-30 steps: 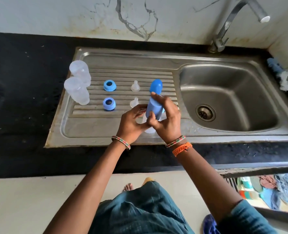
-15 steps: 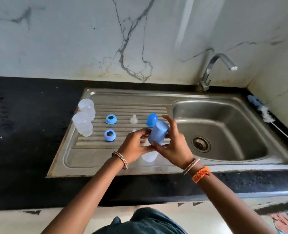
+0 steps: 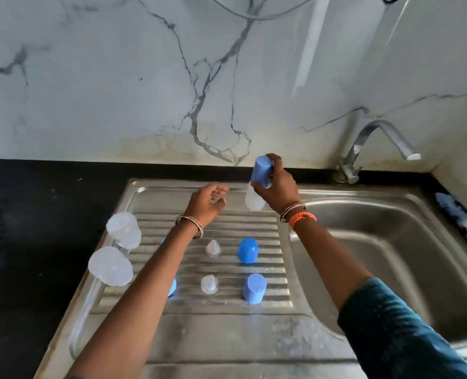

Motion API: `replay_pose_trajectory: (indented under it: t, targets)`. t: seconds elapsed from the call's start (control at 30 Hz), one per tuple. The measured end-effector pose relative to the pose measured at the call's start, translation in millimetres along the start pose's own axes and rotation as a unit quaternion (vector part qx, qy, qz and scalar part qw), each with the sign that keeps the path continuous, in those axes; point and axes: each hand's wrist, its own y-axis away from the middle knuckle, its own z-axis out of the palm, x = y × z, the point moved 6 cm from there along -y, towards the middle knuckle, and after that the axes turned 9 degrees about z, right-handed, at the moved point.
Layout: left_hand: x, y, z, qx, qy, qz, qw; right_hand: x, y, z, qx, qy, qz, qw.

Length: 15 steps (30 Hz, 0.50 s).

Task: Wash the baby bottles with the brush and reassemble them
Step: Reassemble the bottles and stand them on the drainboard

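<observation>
Above the drainboard (image 3: 221, 332), I am gripping a blue-capped bottle (image 3: 257, 187) in my right hand (image 3: 277, 191), my left hand (image 3: 207, 201) loosely curled, holding nothing discernible.

**Blue caps on steel, under veined marble**

White marble wall (image 3: 117, 91) with grey veins fills the upper frame. Black countertop (image 3: 35, 192) at left. Silver ribbed drainboard (image 3: 226, 337) carries blue caps (image 3: 248, 250), translucent white bottles (image 3: 110, 266). Orange wristband (image 3: 302, 218), teal sleeve (image 3: 391, 329).
</observation>
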Motion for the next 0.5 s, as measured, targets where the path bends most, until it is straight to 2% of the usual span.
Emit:
replay_pose_trajectory:
  t: [0.17,0.33,0.5]
  targets:
    - [-37,-30,16,0.016,0.007,-0.027,0.999,17,-41,37,-0.031,0.03,-0.008,0.999]
    - [-52,-36,26,0.006,0.003,-0.023,1.0,25,-48,45,-0.02,0.063,-0.029,0.997]
    - [-40,-28,21,0.011,0.016,-0.013,1.0,21,-41,39,-0.018,0.036,0.012,0.999]
